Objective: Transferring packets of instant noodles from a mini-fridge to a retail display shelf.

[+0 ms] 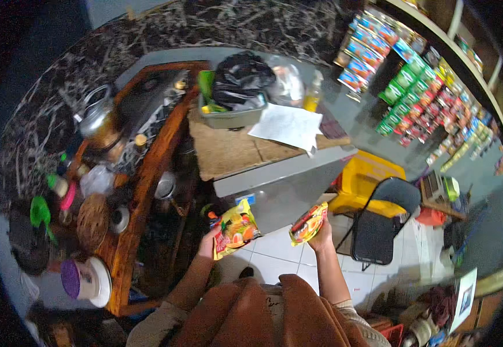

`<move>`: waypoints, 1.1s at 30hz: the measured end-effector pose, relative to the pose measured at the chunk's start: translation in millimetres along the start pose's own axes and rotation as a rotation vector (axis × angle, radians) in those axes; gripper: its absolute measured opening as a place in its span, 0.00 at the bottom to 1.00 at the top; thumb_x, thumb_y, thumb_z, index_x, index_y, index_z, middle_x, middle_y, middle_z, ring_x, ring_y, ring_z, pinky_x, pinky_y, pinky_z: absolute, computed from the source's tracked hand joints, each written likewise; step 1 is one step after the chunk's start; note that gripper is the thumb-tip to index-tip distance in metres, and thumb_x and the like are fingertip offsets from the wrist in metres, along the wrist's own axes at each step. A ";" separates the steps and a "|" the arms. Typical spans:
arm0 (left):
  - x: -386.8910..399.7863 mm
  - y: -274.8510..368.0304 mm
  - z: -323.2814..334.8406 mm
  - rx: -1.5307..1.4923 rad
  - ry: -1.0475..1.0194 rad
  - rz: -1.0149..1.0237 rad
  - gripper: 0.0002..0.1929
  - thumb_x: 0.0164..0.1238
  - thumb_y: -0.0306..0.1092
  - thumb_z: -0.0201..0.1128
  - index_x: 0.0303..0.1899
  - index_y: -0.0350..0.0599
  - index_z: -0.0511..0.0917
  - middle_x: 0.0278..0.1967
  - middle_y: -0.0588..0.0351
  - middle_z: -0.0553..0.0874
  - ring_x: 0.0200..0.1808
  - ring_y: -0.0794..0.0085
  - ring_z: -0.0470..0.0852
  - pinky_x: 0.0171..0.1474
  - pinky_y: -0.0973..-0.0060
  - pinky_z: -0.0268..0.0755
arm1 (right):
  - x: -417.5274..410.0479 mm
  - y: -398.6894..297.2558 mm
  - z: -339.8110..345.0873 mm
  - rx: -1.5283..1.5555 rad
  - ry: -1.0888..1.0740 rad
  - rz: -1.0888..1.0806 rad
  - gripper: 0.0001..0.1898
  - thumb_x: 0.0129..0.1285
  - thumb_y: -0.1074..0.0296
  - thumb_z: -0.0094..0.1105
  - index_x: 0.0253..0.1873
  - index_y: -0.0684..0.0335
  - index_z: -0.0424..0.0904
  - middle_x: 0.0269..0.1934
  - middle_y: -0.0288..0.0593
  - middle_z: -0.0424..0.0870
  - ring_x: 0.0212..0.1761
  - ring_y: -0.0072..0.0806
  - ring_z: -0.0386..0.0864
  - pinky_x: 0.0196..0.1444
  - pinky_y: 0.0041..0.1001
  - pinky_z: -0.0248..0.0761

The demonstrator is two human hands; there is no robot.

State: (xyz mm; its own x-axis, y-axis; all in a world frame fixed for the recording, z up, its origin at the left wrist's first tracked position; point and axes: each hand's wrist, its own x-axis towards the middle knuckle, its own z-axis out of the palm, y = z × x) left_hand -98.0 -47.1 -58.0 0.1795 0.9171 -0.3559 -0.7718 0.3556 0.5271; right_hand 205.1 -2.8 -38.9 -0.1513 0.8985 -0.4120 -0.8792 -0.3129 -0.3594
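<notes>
My left hand grips the left edge of a yellow and red instant noodle packet, its printed front turned up. In my right hand is a second noodle packet of similar colours, tilted so that it shows narrower. The two packets are apart, both held in front of my body above the tiled floor. Beyond them stands a grey chest-like unit with a brown board on top.
On the unit are a grey tub, white paper and a bottle. A wooden-framed stove counter with a kettle stands left. Right are a yellow crate, a folding chair and hanging sachets.
</notes>
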 end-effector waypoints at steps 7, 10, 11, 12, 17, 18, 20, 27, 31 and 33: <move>50.5 -51.5 71.1 0.041 -0.115 -0.400 0.21 0.59 0.36 0.54 0.52 0.36 0.66 0.46 0.47 0.77 0.46 0.60 0.78 0.49 0.62 0.71 | -61.5 -40.0 -83.1 0.074 0.188 -0.022 0.22 0.67 0.51 0.29 0.49 0.62 0.69 0.46 0.46 0.74 0.48 0.40 0.71 0.57 0.42 0.60; 62.2 -94.9 106.4 0.031 -0.267 -0.526 0.22 0.58 0.35 0.56 0.53 0.36 0.66 0.47 0.45 0.76 0.47 0.58 0.77 0.50 0.61 0.70 | -98.9 -63.6 -113.2 0.120 0.359 -0.009 0.21 0.67 0.53 0.29 0.49 0.62 0.69 0.46 0.47 0.74 0.49 0.41 0.71 0.57 0.45 0.61; 61.8 -109.6 113.8 0.046 -0.274 -0.541 0.22 0.58 0.35 0.56 0.53 0.36 0.66 0.47 0.45 0.76 0.47 0.58 0.77 0.50 0.61 0.70 | -109.5 -68.9 -123.3 0.137 0.361 -0.023 0.21 0.67 0.53 0.29 0.49 0.62 0.69 0.46 0.47 0.74 0.49 0.41 0.71 0.57 0.45 0.61; 61.1 -127.2 121.5 0.088 -0.282 -0.581 0.21 0.59 0.35 0.55 0.53 0.37 0.65 0.48 0.45 0.76 0.48 0.57 0.76 0.51 0.60 0.69 | -121.8 -75.8 -135.2 0.180 0.327 -0.041 0.21 0.67 0.53 0.28 0.49 0.62 0.68 0.46 0.47 0.74 0.49 0.41 0.71 0.57 0.45 0.61; 56.7 -237.9 173.9 0.214 -0.221 -0.739 0.20 0.58 0.31 0.53 0.53 0.37 0.65 0.47 0.44 0.76 0.48 0.57 0.76 0.52 0.60 0.68 | -185.1 -116.3 -239.3 0.395 0.295 -0.226 0.24 0.66 0.47 0.28 0.53 0.58 0.66 0.49 0.44 0.73 0.50 0.40 0.71 0.55 0.44 0.63; 64.4 -258.5 174.6 0.208 -0.239 -0.761 0.21 0.56 0.29 0.53 0.53 0.38 0.65 0.47 0.44 0.76 0.47 0.57 0.77 0.51 0.61 0.69 | -192.2 -124.5 -231.8 0.412 0.285 -0.251 0.25 0.65 0.46 0.28 0.54 0.57 0.66 0.49 0.44 0.73 0.50 0.39 0.72 0.55 0.43 0.63; 74.4 -300.4 192.4 0.271 -0.242 -0.772 0.20 0.55 0.31 0.56 0.51 0.38 0.67 0.46 0.45 0.77 0.45 0.58 0.78 0.50 0.60 0.70 | -213.5 -148.9 -233.0 0.306 0.428 -0.271 0.35 0.61 0.36 0.16 0.63 0.55 0.56 0.58 0.44 0.65 0.60 0.41 0.62 0.62 0.44 0.53; 99.1 -366.1 272.7 0.278 -0.228 -0.704 0.16 0.59 0.38 0.56 0.47 0.39 0.71 0.43 0.48 0.79 0.42 0.62 0.79 0.47 0.63 0.72 | -223.4 -226.4 -261.0 0.320 0.272 -0.359 0.37 0.59 0.33 0.21 0.61 0.57 0.58 0.57 0.46 0.66 0.58 0.41 0.65 0.60 0.43 0.57; 146.1 -388.1 264.1 0.296 -0.255 -0.752 0.15 0.60 0.37 0.55 0.45 0.37 0.72 0.41 0.48 0.80 0.40 0.65 0.80 0.44 0.67 0.74 | -202.2 -274.6 -251.7 0.193 0.101 -0.246 0.28 0.60 0.44 0.43 0.58 0.59 0.63 0.53 0.43 0.72 0.51 0.37 0.72 0.55 0.37 0.64; 157.9 -389.9 275.6 0.262 -0.212 -0.690 0.18 0.60 0.38 0.55 0.48 0.38 0.71 0.42 0.48 0.80 0.41 0.66 0.81 0.44 0.68 0.75 | -178.2 -288.0 -263.0 0.064 0.111 -0.212 0.25 0.58 0.49 0.51 0.56 0.57 0.67 0.49 0.42 0.75 0.47 0.35 0.75 0.51 0.35 0.68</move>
State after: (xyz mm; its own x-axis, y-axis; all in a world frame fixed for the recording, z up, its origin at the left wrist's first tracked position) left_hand 399.3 8.7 -107.0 0.7020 0.4773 -0.5286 -0.2774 0.8668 0.4143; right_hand 604.1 -153.9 -82.2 0.0868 0.9015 -0.4240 -0.9135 -0.0977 -0.3948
